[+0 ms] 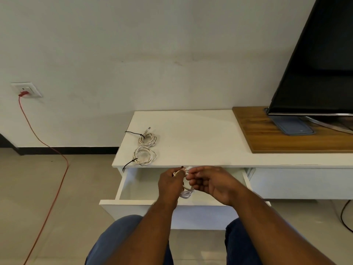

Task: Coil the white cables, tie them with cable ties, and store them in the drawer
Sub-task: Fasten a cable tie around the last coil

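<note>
- The third white cable [186,192] hangs as a small coil between the two hands, above the open drawer [137,185]; its loops droop just below the fingertips.
- The left hand [170,185] is closed on the top of the coil, pinching the loops together. A dark cable tie [181,167] shows at its fingertips, but how far it is threaded is too small to tell.
- The right hand [212,183] is curled, its fingers narrowed onto the same bundle right against the left fingertips, seemingly working the tie or the cable end.
- Judging by this, the step in hand is tying the third coil; it has not yet been stored.
- The next move calls for the left pinch to hold the loops steady while the right pulls the tie snug. If the pinch slackens, the coil could spring apart.
- Beyond the fingers and to their left, two finished coils lie on the white cabinet top [200,134]: the nearer tied coil [144,155] and the farther tied coil [148,139], each with a dark tie tail sticking out.
- Neither is in the drawer, which looks empty where visible beneath the hands, so all the storing seems to remain.
- Far right of the hands stands a television [321,64] on a wooden panel [267,136].
</note>
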